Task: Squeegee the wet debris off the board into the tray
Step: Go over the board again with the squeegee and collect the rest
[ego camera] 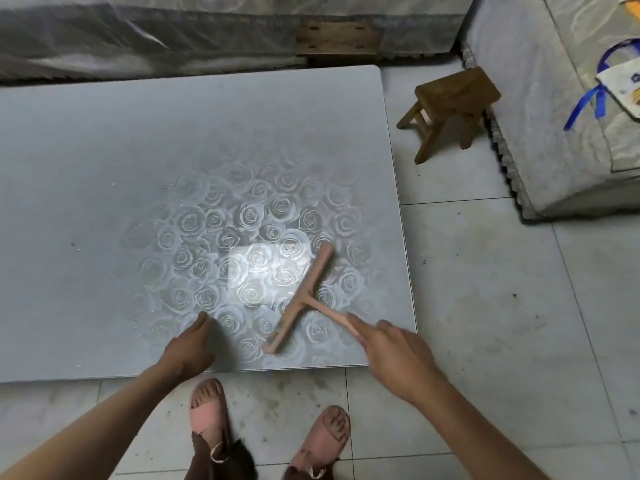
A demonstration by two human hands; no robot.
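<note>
Right hand (pixel 391 355) grasps squeegee (pixel 300 299) handle, blade on board (pixel 104 150); left hand (pixel 188 348) loose, empty. Debris specks (pixel 112 184) remain; tray unseen.

No text, brand or number could be read anywhere; the bag (pixel 620 81) at the right edge bore a blue mark and orange print, both cut off by the frame and too blurred to make out; the board (pixel 104 168) showed only a pale rose pattern.
</note>
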